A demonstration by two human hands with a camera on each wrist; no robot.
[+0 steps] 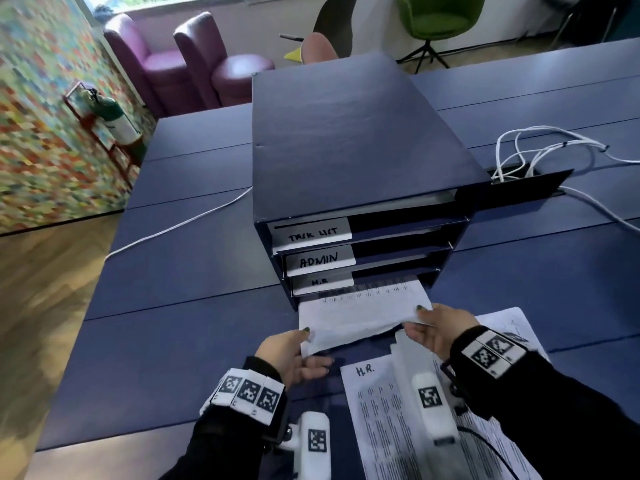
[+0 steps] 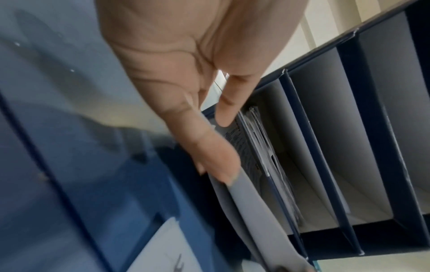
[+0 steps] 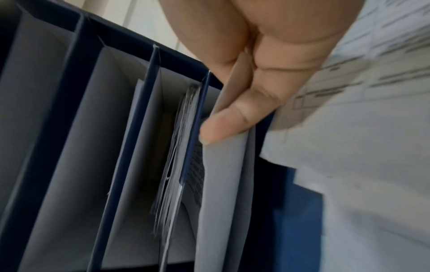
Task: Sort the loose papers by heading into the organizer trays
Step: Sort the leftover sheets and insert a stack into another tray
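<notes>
A dark blue organizer [image 1: 346, 140] stands on the blue table [image 1: 180, 306], its trays labelled TASK LIST [image 1: 311, 233], ADMIN [image 1: 318, 260] and H.R [image 1: 322, 283]. A printed sheet [image 1: 360, 306] is partly inside the bottom H.R tray. My left hand [image 1: 294, 351] pinches its near left corner, and my right hand [image 1: 436, 329] pinches its near right edge. In the left wrist view the left hand [image 2: 209, 147] holds the sheet [image 2: 251, 211] at the tray mouth. In the right wrist view the right hand [image 3: 237, 119] grips the sheet [image 3: 223, 193]. Loose papers [image 1: 391, 427], one headed H.R., lie near me.
White cables [image 1: 540, 154] trail over the table right of the organizer, and another cable [image 1: 180, 223] runs off to the left. Purple armchairs [image 1: 194, 60] and a green chair [image 1: 440, 19] stand beyond the table. A fire extinguisher [image 1: 114, 119] sits by the left wall.
</notes>
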